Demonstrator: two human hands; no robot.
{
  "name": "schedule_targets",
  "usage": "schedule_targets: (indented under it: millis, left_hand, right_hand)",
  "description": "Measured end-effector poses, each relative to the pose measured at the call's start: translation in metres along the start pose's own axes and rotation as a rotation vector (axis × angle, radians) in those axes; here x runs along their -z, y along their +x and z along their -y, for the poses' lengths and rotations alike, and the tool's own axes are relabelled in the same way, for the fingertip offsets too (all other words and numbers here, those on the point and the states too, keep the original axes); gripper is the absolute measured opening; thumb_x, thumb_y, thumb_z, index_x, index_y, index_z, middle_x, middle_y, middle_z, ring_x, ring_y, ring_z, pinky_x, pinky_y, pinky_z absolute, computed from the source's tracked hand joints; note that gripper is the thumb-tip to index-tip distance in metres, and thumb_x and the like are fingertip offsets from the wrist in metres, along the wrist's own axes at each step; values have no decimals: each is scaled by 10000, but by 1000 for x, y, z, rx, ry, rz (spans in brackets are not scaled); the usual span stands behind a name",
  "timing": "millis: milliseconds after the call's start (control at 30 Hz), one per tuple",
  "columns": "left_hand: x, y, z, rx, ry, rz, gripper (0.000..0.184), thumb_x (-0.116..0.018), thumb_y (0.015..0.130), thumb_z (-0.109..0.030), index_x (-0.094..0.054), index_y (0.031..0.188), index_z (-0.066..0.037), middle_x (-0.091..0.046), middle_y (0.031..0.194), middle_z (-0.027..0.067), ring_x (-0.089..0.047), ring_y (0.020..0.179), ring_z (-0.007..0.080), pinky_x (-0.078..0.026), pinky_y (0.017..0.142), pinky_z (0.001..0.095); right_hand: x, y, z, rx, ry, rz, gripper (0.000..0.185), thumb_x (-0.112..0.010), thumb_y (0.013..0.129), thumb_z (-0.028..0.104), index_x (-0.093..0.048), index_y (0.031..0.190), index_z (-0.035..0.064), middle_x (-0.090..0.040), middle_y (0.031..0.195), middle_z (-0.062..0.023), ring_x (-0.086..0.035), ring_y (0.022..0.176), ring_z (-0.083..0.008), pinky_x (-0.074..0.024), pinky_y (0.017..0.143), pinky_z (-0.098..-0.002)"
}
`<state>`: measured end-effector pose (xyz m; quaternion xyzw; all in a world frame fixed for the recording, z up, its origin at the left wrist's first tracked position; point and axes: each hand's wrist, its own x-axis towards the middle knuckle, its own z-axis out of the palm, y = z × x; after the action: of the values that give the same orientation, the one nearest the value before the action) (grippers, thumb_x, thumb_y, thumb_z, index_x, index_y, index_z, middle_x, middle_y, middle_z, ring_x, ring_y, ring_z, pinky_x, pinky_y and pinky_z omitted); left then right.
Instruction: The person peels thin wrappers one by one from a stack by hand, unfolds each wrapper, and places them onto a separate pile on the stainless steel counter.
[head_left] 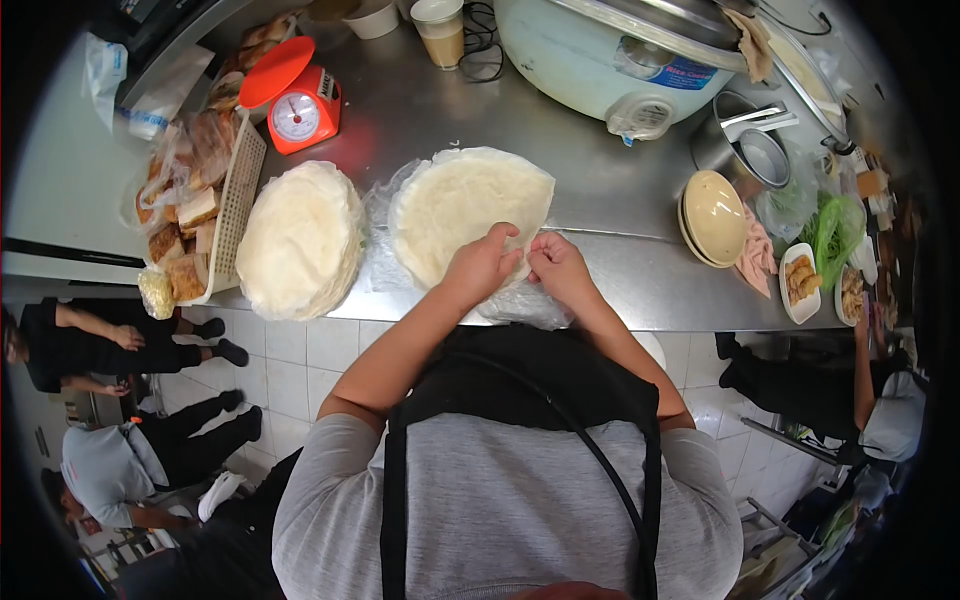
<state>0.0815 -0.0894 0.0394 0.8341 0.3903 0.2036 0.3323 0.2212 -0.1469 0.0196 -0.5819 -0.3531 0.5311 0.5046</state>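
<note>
Both my hands are at the near right edge of a stack of thin, round, pale sheets (450,205), which lies on clear plastic on the steel counter. My left hand (485,265) rests over the edge with thumb and forefinger curled toward each other. Close beside it, my right hand (555,262) pinches the edge of the top sheet. Crumpled plastic (525,303) lies under my hands at the counter's front edge. A second, taller stack of pale sheets (300,240) stands to the left.
Left: a red scale (300,115) and a bread basket (235,200). Behind: a cup (438,35) and a large rice cooker (570,60). Right: bowls (715,215), a pink cloth (757,255) and food dishes (800,284). Other people stand at both sides, beyond the counter's front edge.
</note>
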Motion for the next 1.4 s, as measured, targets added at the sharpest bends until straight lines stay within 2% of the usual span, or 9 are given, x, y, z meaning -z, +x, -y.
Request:
schedule_targets:
  millis: [300,433,500,733,900,1167,1267,1367,1400]
  left_hand:
    - [15,17,-11,3,219,-44,139,-567,739,-190,-551,774,-57,-566,663,156,-558,650,340,-439,562,400]
    - [1,11,-1,-89,85,-66,124,-569,693,-180,-513,737,-79,-566,675,160,-560,683,356,-440,564,420]
    - [-3,10,-2,-78,90,-43,89,-560,718,-136,-510,720,-63,-559,664,164,-555,654,354,-441,558,401]
    - [2,14,-3,-86,107,-33,82,-556,755,-133,-540,754,-53,-553,676,177,-548,646,355,-431,563,406]
    - [14,26,-1,-104,184,-60,107,-571,748,-164,-545,762,-61,-566,687,162,-555,662,344,-438,590,409]
    - [32,27,3,59,73,-112,141,-566,770,-171,-546,773,-32,-562,664,154,-549,621,308,-425,564,358]
    - [31,22,7,98,31,-105,145,-568,776,-169,-549,768,-25,-559,653,143,-548,602,270,-424,561,338]
    - [25,20,13,88,-125,-9,149,-568,785,-163,-552,764,-16,-556,642,103,-530,590,184,-420,560,305]
    - [23,18,16,82,-197,36,151,-567,788,-161,-553,763,-13,-555,639,85,-520,588,150,-418,560,292]
  right_hand:
    - [11,1,2,122,-97,-38,161,-551,768,68,-488,890,-16,-553,691,-43,-505,553,-76,-418,493,-211]
    - [-10,24,-38,239,-15,0,476,-732,627,284,-456,903,12,-494,667,-53,-462,598,-109,-412,525,-245]
    - [-12,0,12,191,-347,-200,249,-660,695,192,-514,807,23,-521,688,-23,-490,624,-117,-425,539,-273]
    - [-1,5,-15,327,-339,-231,179,-589,728,173,-476,699,36,-504,615,-121,-487,566,-198,-412,535,-332]
    - [10,8,-25,370,-507,-238,152,-568,773,151,-484,727,32,-509,614,-58,-483,545,-140,-416,513,-289]
    - [13,-5,6,3,-247,-147,131,-563,759,125,-505,760,8,-534,585,-61,-530,526,-145,-427,492,-291]
    - [10,-8,13,135,-524,-205,125,-584,726,106,-506,765,17,-539,646,-80,-542,590,-185,-439,546,-312]
    - [-7,-23,37,852,-921,-185,132,-592,675,92,-506,758,37,-524,715,-93,-526,654,-237,-436,606,-345]
    - [-12,-23,36,947,-989,53,125,-561,653,98,-506,758,58,-500,778,-84,-503,733,-247,-417,664,-356]
